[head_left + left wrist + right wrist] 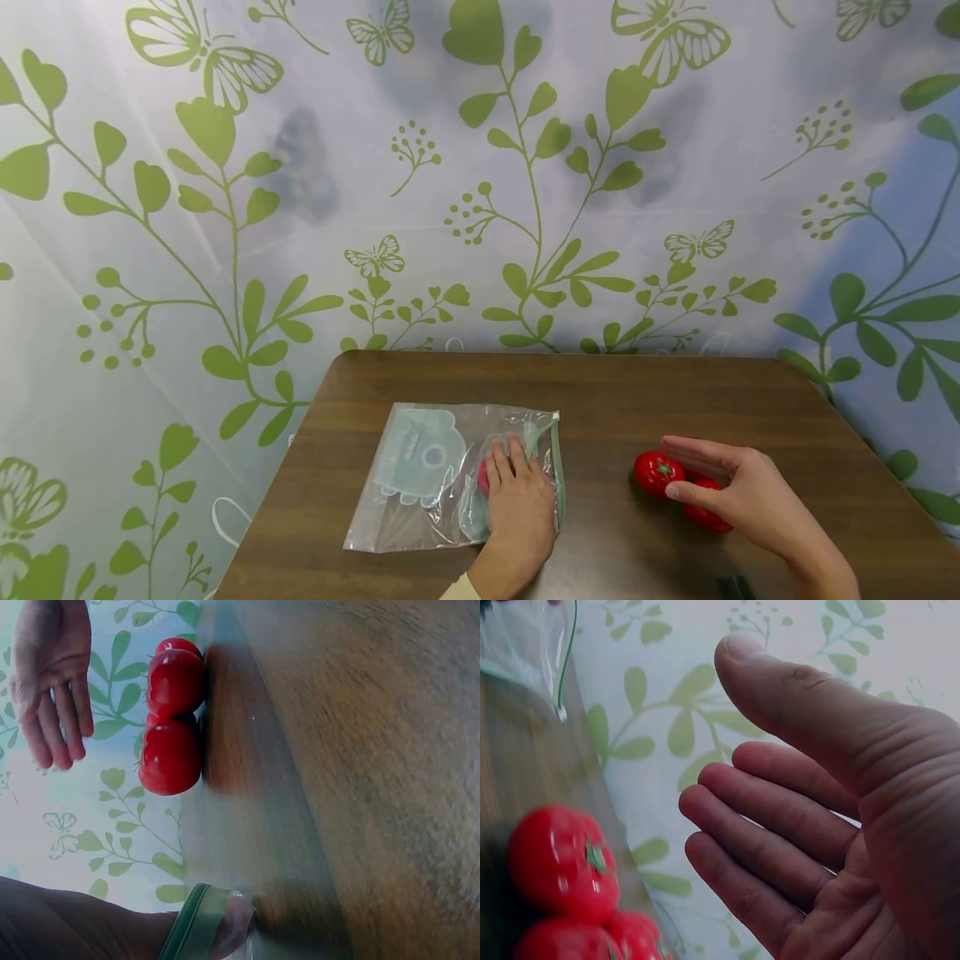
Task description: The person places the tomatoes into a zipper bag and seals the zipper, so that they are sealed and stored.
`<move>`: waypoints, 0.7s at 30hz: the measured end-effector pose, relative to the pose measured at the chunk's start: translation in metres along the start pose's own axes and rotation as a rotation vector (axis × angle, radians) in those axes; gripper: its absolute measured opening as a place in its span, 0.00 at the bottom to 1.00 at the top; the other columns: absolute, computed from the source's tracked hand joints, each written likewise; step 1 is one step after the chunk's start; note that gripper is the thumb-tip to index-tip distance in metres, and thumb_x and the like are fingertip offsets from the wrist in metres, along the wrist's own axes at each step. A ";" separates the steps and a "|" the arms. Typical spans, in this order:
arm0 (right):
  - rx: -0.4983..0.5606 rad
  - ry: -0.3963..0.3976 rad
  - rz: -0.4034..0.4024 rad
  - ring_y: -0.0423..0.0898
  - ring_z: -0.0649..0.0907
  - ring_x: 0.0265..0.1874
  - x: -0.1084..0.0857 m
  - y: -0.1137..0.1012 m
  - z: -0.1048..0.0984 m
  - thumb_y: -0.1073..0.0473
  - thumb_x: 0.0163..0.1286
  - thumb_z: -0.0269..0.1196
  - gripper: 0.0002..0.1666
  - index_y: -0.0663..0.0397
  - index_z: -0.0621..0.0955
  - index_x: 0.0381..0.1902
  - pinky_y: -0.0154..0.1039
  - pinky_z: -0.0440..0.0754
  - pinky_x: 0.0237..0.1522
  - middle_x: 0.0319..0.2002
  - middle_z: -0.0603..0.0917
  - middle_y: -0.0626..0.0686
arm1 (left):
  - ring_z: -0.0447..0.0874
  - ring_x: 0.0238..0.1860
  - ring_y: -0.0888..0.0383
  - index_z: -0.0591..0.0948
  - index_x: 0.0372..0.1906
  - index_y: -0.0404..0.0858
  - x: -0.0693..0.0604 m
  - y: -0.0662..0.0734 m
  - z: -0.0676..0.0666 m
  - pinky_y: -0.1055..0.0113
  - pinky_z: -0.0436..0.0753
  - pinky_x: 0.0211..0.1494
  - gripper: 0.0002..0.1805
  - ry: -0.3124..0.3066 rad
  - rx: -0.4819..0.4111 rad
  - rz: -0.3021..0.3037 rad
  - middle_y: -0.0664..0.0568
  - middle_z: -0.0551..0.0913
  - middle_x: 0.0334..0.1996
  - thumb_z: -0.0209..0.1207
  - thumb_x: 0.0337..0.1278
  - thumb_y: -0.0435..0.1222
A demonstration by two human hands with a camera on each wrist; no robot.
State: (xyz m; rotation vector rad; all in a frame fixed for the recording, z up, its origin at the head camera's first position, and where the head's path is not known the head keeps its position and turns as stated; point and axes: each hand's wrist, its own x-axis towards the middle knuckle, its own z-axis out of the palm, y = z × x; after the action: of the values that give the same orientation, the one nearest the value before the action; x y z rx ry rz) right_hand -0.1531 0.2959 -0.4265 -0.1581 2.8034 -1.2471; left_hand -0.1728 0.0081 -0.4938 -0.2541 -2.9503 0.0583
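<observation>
My left hand (521,508) lies on the right part of a clear zip bag (442,533), fingers extended over a pinkish-red thing (483,479) and pale blue material. In the left wrist view, the bag's green edge (189,922) crosses the left hand (127,930), and the thumb tip shows through plastic; how much of the hand is inside, I cannot tell. Shiny red tomatoes (658,473) (171,756) (562,862) sit in a cluster on the right. Beside and partly over them hovers my right hand (757,500) (56,697) (810,802), fingers apart from the thumb, holding nothing.
The brown wooden table (600,383) bears the bag and tomatoes. A pale blue cloud-like shape (420,458) shows on the bag's left half. A small dark object (735,587) is at the bottom edge. Behind the table hangs a leaf-and-butterfly patterned curtain (420,275).
</observation>
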 end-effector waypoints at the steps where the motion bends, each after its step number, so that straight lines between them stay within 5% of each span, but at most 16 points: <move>1: -0.014 0.008 0.001 0.37 0.90 0.58 -0.002 0.004 -0.002 0.45 0.68 0.79 0.38 0.47 0.83 0.73 0.29 0.88 0.48 0.67 0.88 0.55 | 0.75 0.77 0.33 0.85 0.68 0.39 0.000 0.000 0.000 0.44 0.72 0.81 0.32 -0.002 -0.002 -0.001 0.36 0.77 0.76 0.74 0.59 0.45; 11: -0.065 0.063 0.049 0.21 0.86 0.50 -0.025 0.035 -0.024 0.48 0.69 0.79 0.41 0.56 0.80 0.74 0.33 0.90 0.41 0.67 0.87 0.62 | 0.76 0.76 0.32 0.86 0.66 0.38 -0.001 0.000 0.001 0.43 0.73 0.80 0.30 0.027 -0.013 0.008 0.36 0.78 0.75 0.74 0.59 0.44; 21: -0.139 0.118 0.139 0.14 0.79 0.48 -0.043 0.058 -0.039 0.41 0.70 0.77 0.45 0.58 0.78 0.77 0.31 0.88 0.38 0.69 0.84 0.68 | 0.74 0.77 0.32 0.85 0.68 0.39 0.000 -0.001 0.000 0.43 0.72 0.81 0.33 -0.014 -0.012 0.007 0.36 0.76 0.76 0.75 0.58 0.45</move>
State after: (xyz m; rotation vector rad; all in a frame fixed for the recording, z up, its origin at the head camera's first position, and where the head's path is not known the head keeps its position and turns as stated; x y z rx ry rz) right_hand -0.1185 0.3685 -0.4432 0.1050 2.9418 -1.0663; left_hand -0.1731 0.0074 -0.4941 -0.2666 -2.9649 0.0438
